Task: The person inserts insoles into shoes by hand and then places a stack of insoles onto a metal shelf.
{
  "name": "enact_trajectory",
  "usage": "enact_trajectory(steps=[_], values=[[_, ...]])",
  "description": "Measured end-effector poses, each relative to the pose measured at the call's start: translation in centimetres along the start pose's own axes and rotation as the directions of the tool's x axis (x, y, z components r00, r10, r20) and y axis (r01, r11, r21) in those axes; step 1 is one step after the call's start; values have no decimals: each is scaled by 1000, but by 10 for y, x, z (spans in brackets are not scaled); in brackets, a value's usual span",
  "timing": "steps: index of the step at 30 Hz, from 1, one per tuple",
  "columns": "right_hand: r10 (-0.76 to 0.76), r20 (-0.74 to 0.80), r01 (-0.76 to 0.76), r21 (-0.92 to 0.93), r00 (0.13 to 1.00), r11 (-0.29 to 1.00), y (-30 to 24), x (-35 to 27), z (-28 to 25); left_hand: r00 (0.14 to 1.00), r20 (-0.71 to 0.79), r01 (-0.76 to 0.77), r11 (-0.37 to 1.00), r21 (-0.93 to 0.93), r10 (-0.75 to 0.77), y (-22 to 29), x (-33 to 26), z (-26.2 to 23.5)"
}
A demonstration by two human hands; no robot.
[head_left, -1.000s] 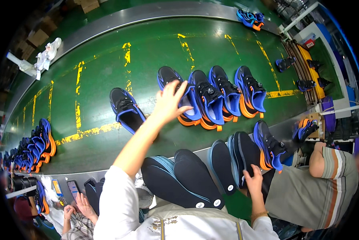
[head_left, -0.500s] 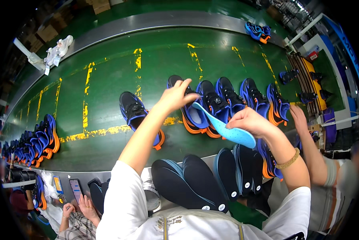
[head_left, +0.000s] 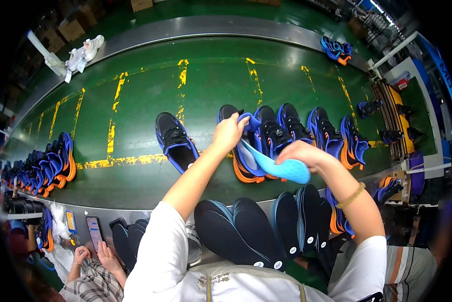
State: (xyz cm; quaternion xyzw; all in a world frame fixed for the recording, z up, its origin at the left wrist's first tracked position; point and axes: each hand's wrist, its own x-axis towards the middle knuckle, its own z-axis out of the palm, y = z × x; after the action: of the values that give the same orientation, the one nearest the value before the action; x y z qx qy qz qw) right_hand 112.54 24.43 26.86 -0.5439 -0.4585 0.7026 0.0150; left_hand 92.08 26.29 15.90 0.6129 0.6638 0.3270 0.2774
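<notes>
Dark insoles (head_left: 246, 229) lay stacked at the conveyor belt's (head_left: 145, 90) near edge. Just beyond them, the right hand (head_left: 306, 153) was closed on a light blue insole (head_left: 278, 166), its tip entering a blue-and-orange shoe (head_left: 243, 151). The left hand (head_left: 229, 132) gripped that shoe's collar. More matching shoes (head_left: 316, 131) stood alongside toward the belt's right edge.
</notes>
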Motion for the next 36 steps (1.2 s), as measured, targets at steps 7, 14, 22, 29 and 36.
enact_trajectory(steps=[7,14,22,29,36], values=[[-535,14,142,-970,845,199,44,99,57,997,78,-11,995,-95,18,-6,-12,-8],[-737,-195,-71,-978,647,197,45,63,91,953,288,148,974,-173,-93,-18,-20,-18],[-340,-72,-6,-982,938,191,47,84,77,982,169,126,964,-236,-87,-33,-21,-4],[-455,-58,-19,-996,889,89,72,128,66,987,139,125,943,-309,-86,-25,-21,3],[-54,-12,-19,-989,998,-148,56,129,74,978,177,158,942,-297,-108,-34,-25,4]])
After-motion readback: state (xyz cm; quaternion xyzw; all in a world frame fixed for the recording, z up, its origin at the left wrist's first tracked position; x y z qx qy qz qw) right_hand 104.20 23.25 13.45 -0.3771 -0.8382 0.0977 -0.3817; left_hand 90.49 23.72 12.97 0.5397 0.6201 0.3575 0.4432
